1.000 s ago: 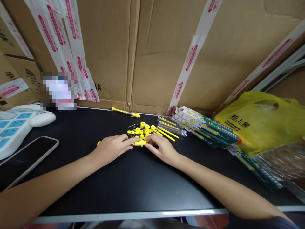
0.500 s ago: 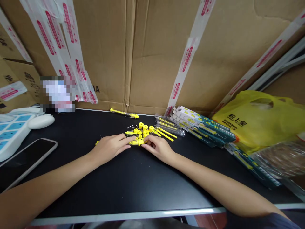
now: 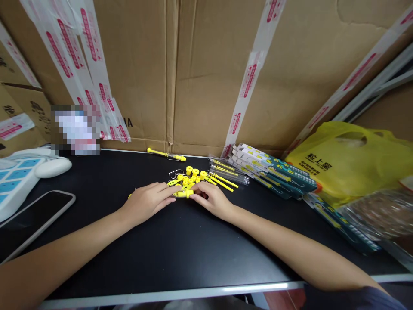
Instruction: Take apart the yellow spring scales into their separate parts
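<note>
Between my two hands, low over the black table (image 3: 193,249), is a yellow plastic piece (image 3: 183,194) with a clear tube part. My left hand (image 3: 150,200) pinches its left end, and a bit of yellow pokes out behind that palm. My right hand (image 3: 214,200) has thumb and fingers closed on the right end. Just behind the fingers lies a pile of small yellow parts (image 3: 195,172) and bent wire hooks. Yellow rods (image 3: 222,183) lie right of the pile. Farther back rests an assembled yellow piece (image 3: 166,154) with a wire.
Clear tubes (image 3: 243,178) and stacked green-and-white packages (image 3: 274,168) lie at the right, beside a yellow plastic bag (image 3: 348,159). At the left are a phone (image 3: 35,224), a white power strip (image 3: 16,181) and a white rounded object (image 3: 53,167). Cardboard (image 3: 206,86) stands behind.
The view has shifted slightly. Both hands keep hold of the yellow piece, with only slight finger movement.
</note>
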A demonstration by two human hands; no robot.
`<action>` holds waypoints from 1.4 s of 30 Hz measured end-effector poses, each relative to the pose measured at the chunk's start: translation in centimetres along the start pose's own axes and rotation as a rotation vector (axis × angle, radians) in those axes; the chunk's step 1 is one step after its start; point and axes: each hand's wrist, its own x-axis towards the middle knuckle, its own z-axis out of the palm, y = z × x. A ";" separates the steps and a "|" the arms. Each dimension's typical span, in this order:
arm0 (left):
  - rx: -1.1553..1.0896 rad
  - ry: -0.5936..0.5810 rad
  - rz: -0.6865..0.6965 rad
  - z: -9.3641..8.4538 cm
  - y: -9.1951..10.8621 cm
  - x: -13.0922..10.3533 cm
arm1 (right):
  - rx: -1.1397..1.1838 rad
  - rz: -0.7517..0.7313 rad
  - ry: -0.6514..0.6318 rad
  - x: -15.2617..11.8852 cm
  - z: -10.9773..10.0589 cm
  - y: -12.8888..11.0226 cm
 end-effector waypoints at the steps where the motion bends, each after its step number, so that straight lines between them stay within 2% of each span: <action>1: -0.001 0.003 0.008 0.0 0.0 0.0 | 0.013 -0.011 0.009 -0.1 0.0 0.0; 5: 0.002 -0.008 0.008 -0.1 0.1 0.0 | 0.046 -0.050 0.049 -0.3 0.0 0.0; 16: 0.048 0.028 0.054 -0.1 0.1 0.0 | -0.023 -0.082 0.008 -0.1 -0.5 -0.6; 23: 0.065 0.019 0.050 0.0 0.2 0.0 | -0.021 -0.108 0.035 -0.4 -0.2 -0.3; 31: 0.053 0.048 0.065 -0.2 0.2 0.0 | -0.117 -0.079 -0.027 -0.2 -0.5 -0.7; 36: 0.088 0.018 0.067 -0.1 0.1 0.0 | -0.124 -0.123 -0.025 -0.2 -0.2 -0.4; 42: 0.046 0.013 0.074 -0.1 -0.1 0.1 | -0.271 -0.218 0.005 -0.4 -0.1 -0.1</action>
